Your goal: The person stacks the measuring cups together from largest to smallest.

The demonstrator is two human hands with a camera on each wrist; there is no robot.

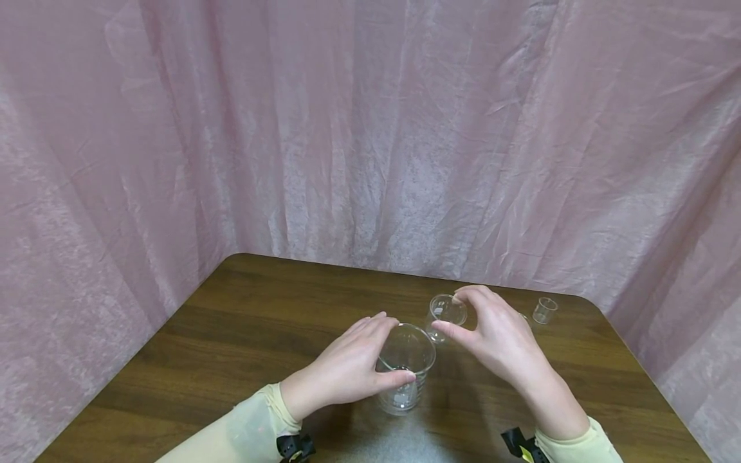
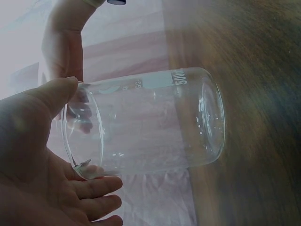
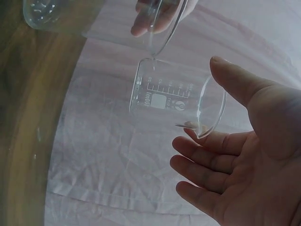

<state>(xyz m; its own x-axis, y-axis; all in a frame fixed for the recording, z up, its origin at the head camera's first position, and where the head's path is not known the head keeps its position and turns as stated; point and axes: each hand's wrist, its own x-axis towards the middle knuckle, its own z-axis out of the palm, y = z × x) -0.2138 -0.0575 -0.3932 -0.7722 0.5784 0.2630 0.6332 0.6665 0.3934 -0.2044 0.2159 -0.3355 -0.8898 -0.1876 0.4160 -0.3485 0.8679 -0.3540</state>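
Lower centre: large clear-glass cylindrical beaker (image 1: pixel 413 350), your left hand (image 1: pixel 353 370) pinching its rim; smaller clear-glass beaker (image 1: pixel 442 310), your right hand (image 1: pixel 496 331) pinching, seemingly lifted; right: tiny clear-glass beaker (image 1: pixel 545 311), untouched.

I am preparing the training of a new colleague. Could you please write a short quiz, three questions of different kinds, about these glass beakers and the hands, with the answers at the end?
1. Multiple choice: which number is printed on the large beaker that the left hand holds?
A) 100
B) 250
C) 500

2. True or false: neither of the hands touches the small beaker near the right end of the table.

3. Short answer: which hand holds the medium beaker by its rim?

Key: 1. C; 2. True; 3. The right hand.
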